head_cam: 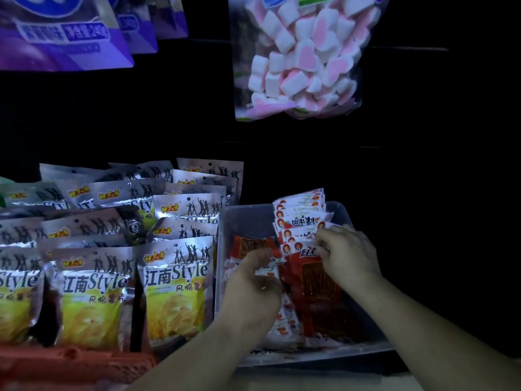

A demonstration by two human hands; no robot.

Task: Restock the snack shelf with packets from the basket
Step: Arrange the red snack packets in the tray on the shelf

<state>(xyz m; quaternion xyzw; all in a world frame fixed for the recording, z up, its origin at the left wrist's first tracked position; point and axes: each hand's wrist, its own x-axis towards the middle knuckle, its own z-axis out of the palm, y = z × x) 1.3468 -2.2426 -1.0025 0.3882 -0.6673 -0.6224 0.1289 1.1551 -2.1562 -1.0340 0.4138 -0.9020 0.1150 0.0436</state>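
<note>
Both forearms reach into clear bin (244, 218). Left hand (253, 283) fingers curled, gripping flat red packet (250, 244); right hand (349, 256) fingertips pinching upright packets (303, 221) at tops.

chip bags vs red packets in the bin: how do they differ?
Chip bags are silver with yellow chip pictures; red packets are red and white. Chip bags look larger than red packets. Chip bags stand in rows beside the clear bin; red packets sit inside it. The left hand and right hand hold red packets, no chip bags. Shared: overlapping rows.
</note>
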